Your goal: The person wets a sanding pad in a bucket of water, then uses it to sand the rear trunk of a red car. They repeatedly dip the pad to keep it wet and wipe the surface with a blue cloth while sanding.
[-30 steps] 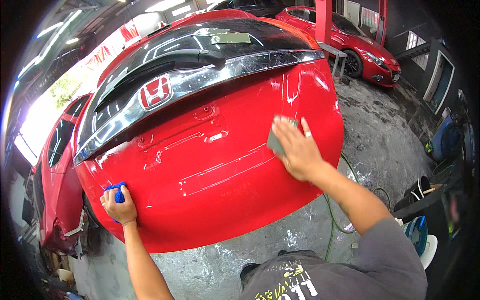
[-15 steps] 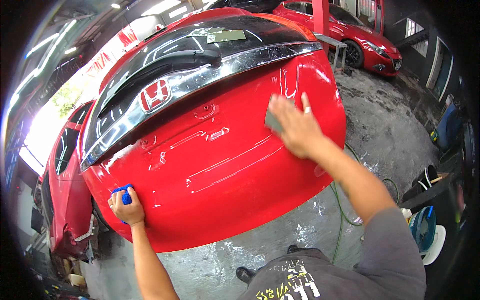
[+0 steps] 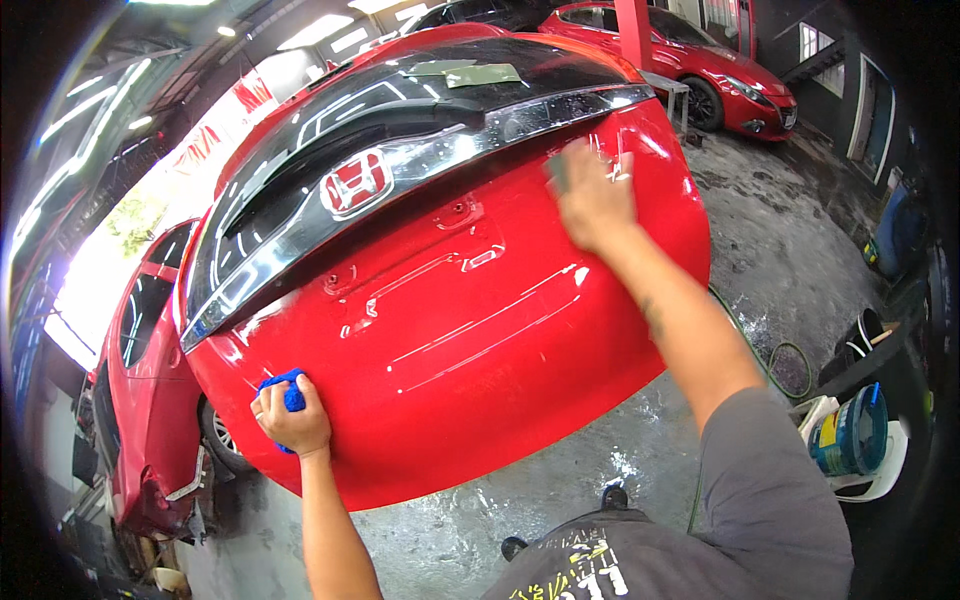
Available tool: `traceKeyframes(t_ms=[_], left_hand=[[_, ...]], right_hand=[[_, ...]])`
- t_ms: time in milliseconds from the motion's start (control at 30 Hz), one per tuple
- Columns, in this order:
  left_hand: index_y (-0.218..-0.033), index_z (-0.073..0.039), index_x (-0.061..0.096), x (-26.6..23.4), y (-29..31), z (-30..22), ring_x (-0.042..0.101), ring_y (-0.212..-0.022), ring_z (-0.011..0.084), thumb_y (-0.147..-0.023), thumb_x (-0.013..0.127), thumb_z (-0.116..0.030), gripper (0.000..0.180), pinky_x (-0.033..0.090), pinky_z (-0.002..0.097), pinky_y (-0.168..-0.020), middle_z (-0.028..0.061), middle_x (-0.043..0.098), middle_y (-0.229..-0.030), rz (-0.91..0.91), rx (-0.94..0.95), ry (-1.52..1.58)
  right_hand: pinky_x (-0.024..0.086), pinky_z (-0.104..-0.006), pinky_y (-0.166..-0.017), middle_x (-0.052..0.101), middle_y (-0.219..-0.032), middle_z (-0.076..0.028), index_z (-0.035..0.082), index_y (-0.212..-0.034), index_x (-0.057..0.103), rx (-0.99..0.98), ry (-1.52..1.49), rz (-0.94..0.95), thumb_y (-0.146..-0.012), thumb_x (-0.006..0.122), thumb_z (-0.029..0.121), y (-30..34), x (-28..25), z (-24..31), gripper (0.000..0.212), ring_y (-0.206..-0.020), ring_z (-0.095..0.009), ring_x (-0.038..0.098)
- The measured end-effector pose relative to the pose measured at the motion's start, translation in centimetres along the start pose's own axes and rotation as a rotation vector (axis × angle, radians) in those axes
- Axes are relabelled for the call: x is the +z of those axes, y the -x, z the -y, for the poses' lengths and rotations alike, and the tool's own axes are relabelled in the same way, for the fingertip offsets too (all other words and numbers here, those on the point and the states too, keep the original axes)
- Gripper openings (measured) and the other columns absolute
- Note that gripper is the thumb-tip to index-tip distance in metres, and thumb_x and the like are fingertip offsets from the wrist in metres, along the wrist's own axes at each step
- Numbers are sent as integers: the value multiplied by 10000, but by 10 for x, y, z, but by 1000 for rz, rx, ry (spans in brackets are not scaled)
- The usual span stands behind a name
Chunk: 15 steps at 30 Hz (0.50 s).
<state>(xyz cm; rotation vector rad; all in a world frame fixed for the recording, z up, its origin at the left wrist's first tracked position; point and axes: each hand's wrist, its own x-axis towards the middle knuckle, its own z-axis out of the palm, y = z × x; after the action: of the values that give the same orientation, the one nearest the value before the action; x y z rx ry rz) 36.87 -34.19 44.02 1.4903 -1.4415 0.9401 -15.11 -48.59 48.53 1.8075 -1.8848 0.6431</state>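
Note:
A glossy red car tailgate (image 3: 470, 400) fills the middle, with wet-looking streaks on its paint. On its lower left corner, my left hand (image 3: 292, 415) is closed around a blue cloth (image 3: 293, 394). My right hand (image 3: 595, 198), blurred by motion, presses flat on the upper right of the panel, below the chrome trim (image 3: 420, 160). Beneath its fingers shows the edge of a grey-green sheet of sandpaper (image 3: 558, 175); most of that sheet is hidden. Two similar green sheets (image 3: 482, 75) lie on the dark rear window.
At the left stands another red car (image 3: 150, 400) with a damaged end. A further red car (image 3: 715, 75) is parked at the back right, beyond a red post (image 3: 633, 35). To my right are a blue bucket (image 3: 850, 435) and a green hose (image 3: 790, 370) on the wet floor.
My right hand has slid away from me with the sandpaper, closer to the chrome trim. My left hand keeps its hold on the cloth at the corner. The whole view has shifted slightly.

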Motion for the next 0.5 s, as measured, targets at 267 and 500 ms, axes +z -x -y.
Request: traceKeyframes(t_ms=[267,500], left_hand=[[-894,-22,747,5,3,-3,657,-985,392,-908,819,-264,253,523,521,-912,154,738,-979,16,-28,19],[-889,-22,748,8,1,-14,657,-986,388,-880,826,-238,230,523,515,-918,144,745,-981,-15,-41,42]], right_hand=[[175,-706,-1334,326,-1809,-194,-16,-1675,396,-131,-166,-6,-1166,408,485,41,3,94,714,-1691,-324,284],[208,-750,-1311,360,-1800,-159,5,-1677,412,266,-63,85,-1180,373,512,-29,-12,-7,711,-1682,-310,309]])
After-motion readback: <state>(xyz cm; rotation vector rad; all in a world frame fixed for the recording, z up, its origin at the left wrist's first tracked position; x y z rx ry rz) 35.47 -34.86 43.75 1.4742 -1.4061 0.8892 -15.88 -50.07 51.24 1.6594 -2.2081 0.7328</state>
